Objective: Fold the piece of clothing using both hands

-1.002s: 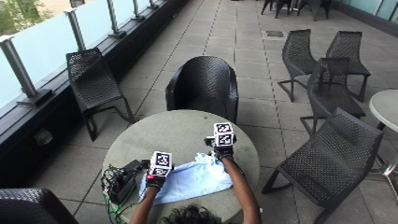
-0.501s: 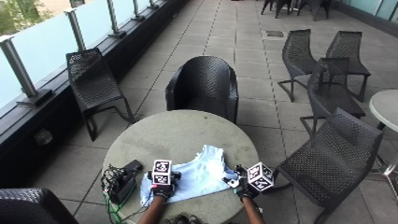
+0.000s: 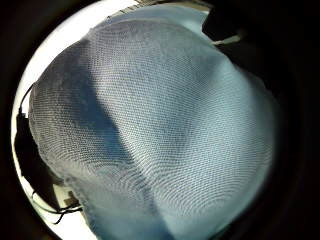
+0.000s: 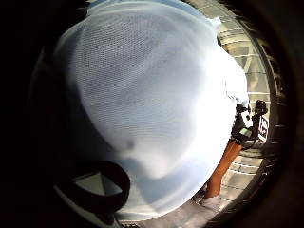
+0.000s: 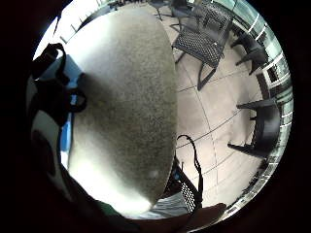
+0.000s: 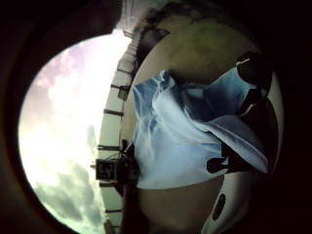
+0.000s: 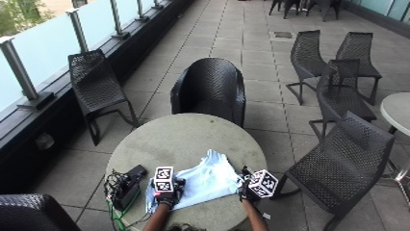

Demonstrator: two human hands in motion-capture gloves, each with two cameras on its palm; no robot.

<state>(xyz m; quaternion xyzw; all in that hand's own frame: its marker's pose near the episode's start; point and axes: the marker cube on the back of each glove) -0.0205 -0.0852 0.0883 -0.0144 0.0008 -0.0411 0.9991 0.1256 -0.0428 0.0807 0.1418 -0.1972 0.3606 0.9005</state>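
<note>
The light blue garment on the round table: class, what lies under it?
The light blue garment lies on the round table, and bare tabletop shows around it. Each hand, left hand and right hand, holds an edge. Whatever else lies beneath is covered.

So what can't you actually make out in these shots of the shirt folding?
- Left hand fingers: in the outside view the marker cube covers them, and both left palm views are filled by the light blue shirt.
- Right hand fingers: partly covered the same way; the right thumb side palm view shows dark fingers on the cloth.
- Black device on the round table: too small to identify.
</note>
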